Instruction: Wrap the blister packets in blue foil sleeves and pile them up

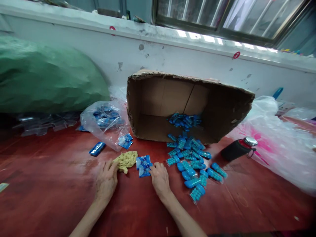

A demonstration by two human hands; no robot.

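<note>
A tipped cardboard box is seen at twelve o'clock on the red table, with blue packets spilled from its mouth toward four o'clock. A clear bag lies at ten o'clock. The left hand rests open against a yellow cloth. The right hand is laid flat, fingertips touching a small packet stack, nothing gripped.

Blue packets, yellow cloth, brown cardboard box, red table, green sack
</note>
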